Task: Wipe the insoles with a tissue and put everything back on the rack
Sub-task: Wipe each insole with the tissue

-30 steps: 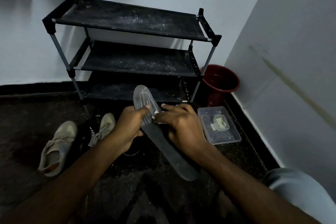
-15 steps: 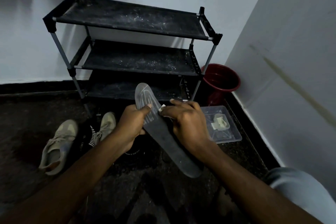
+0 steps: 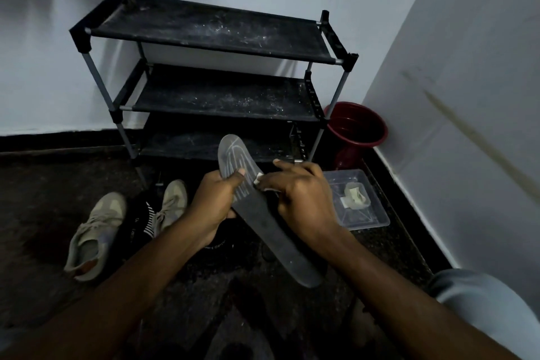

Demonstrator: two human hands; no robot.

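Reaching in from the near edge of the view, both forearms meet above dark stone floor [image 3: 204, 295]. A grey-clothed knee [image 3: 482, 301] sits to the right of the right forearm. The insole [image 3: 263, 219] is held in the air between the hands, slanting. Its heel end hangs free below the right wrist and its rounded toe end points up past the fingers towards the rack [image 3: 210, 35].

The left hand [image 3: 214, 202] grips the insole's left edge, fingers curled underneath and thumb laid across the ribbed top. The right hand [image 3: 298, 199] pinches a small white tissue [image 3: 258, 177] against the insole's right edge, just beside the left thumb, with its knuckles raised.

To the left of the left hand two beige shoes [image 3: 93, 231] lie on the floor with a dark striped cloth [image 3: 140, 219] between them. Bare floor lies further left of them. To the right of the right hand a clear plastic box [image 3: 368, 213] sits near the side wall [image 3: 467, 96], leaving only a narrow strip of floor.

Beyond the hands the black three-shelf rack stands against the back wall, its dusty shelves bare. A red bucket [image 3: 356, 128] is tucked in the corner beside the rack's right legs.
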